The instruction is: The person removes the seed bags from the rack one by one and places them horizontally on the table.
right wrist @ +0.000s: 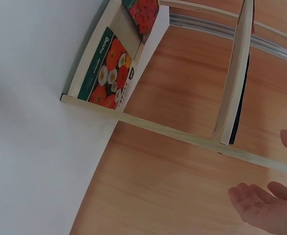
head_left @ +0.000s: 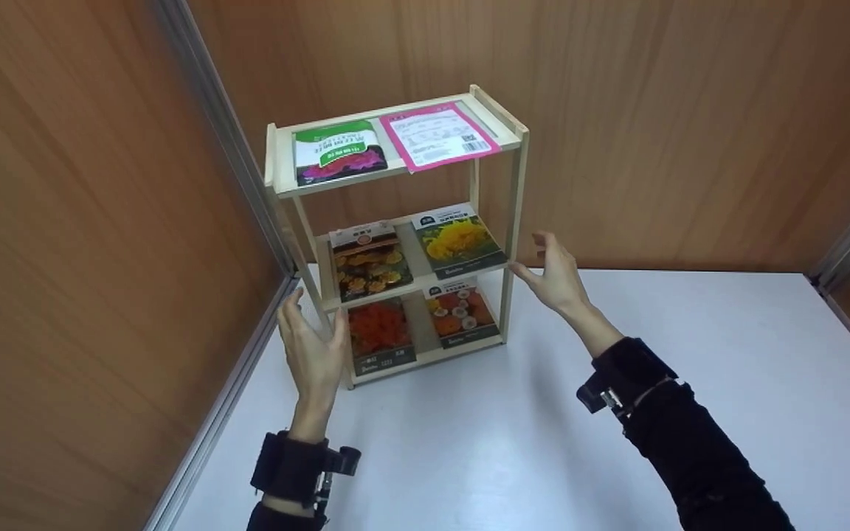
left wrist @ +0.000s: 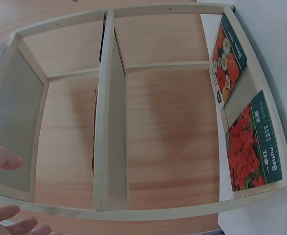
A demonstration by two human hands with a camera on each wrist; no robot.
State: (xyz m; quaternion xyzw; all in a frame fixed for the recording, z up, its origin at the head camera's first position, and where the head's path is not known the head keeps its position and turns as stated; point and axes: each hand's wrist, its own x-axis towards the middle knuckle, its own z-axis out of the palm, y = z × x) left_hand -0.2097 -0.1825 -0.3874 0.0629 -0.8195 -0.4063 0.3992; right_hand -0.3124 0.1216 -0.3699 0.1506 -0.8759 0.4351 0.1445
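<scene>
A pale wooden three-tier rack [head_left: 515, 199] stands upright, with flower-picture packets lying on its shelves. My left hand [head_left: 311, 350], its fingers spread, is beside the rack's front left post. Over on the right, my right hand [head_left: 559, 280] reaches toward the right post with thumb and fingers apart. Neither hand holds anything. The top shelf carries a green-and-white packet [head_left: 340, 151] and a pink-bordered packet [head_left: 440, 136] overhanging the front edge. On the middle shelf are an orange-flower packet [head_left: 371, 262] and a yellow-flower packet [head_left: 460, 240]. Below lie a red-flower packet [left wrist: 246, 152] and a red-and-white-flower packet [right wrist: 110, 73].
The rack stands on a white table [head_left: 543, 442]. Wood-grain panels [head_left: 654, 147] rise behind it and on both sides. A metal corner strip [head_left: 226, 133] runs down near the rack's left side.
</scene>
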